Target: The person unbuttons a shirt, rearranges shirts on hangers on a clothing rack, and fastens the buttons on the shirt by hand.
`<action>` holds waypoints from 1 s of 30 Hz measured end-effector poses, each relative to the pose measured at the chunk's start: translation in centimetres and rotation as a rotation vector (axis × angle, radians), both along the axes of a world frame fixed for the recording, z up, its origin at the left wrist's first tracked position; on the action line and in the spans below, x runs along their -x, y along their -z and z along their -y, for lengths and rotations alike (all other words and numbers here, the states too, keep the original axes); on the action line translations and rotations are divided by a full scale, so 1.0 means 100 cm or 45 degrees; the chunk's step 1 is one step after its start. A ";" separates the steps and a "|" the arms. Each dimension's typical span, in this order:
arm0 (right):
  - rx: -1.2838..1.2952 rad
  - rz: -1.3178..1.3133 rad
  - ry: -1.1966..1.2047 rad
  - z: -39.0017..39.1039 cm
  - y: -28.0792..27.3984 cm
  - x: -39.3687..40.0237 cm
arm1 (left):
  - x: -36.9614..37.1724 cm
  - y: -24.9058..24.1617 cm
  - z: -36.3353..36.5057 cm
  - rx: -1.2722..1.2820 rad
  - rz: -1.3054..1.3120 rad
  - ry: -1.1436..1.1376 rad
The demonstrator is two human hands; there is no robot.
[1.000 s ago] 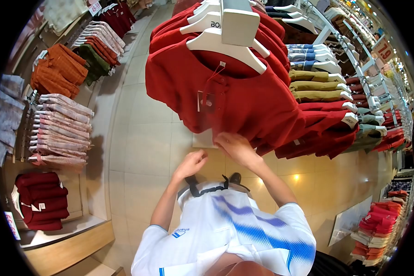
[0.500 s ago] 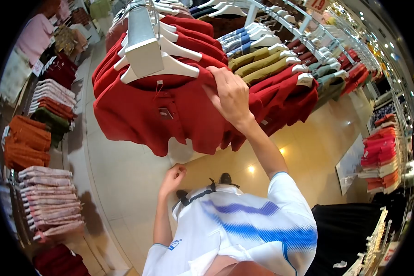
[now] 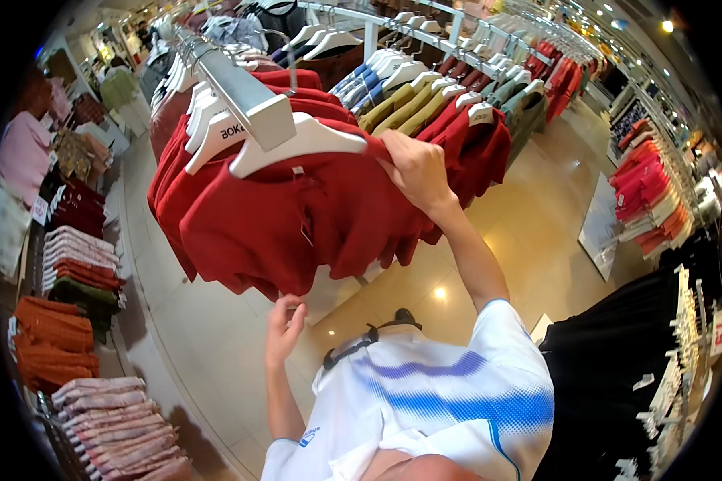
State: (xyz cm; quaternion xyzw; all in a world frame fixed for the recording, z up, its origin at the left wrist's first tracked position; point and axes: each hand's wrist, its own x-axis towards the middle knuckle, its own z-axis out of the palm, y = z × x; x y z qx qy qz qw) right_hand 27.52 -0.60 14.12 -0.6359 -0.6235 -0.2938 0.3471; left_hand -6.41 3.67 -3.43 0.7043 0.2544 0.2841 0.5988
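Note:
A red buttoned top (image 3: 249, 220) hangs from a white hanger (image 3: 301, 146) at the front end of a rail. My right hand (image 3: 419, 170) is closed on its shoulder, by the hanger's tip, with the fingers folded over the cloth. A small tag (image 3: 306, 232) dangles at the button front. Just under the lower hem is my left hand (image 3: 283, 325), empty, its fingers loosely bent and the thumb apart from them. More red tops hang tightly behind the front one.
The grey rail end (image 3: 269, 120) juts out above the front hanger. Mustard garments (image 3: 409, 108) hang further right. Folded-over pink garments (image 3: 120, 425) line the left side, and black garments (image 3: 610, 369) hang at lower right. Glossy floor (image 3: 529, 232) stretches between the racks.
The front red top and its hanger have swung round at an angle, with my right hand still at the shoulder. My left hand has risen to the hem. The view has shifted.

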 end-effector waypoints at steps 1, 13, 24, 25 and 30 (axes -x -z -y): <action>0.009 -0.053 0.001 0.011 0.003 0.001 | 0.001 -0.016 0.003 -0.079 0.200 -0.070; 0.156 -0.098 0.139 0.119 0.015 -0.020 | -0.058 -0.160 -0.003 -1.532 0.497 -0.454; 0.237 -0.227 0.085 0.191 0.037 -0.147 | -0.217 -0.127 0.025 -1.428 -0.368 0.034; 0.231 -0.237 0.106 0.192 0.033 -0.164 | -0.233 -0.127 0.029 -1.444 -0.386 0.010; 0.180 -0.216 0.172 0.210 0.029 -0.248 | -0.312 -0.138 0.047 -1.441 -0.376 -0.022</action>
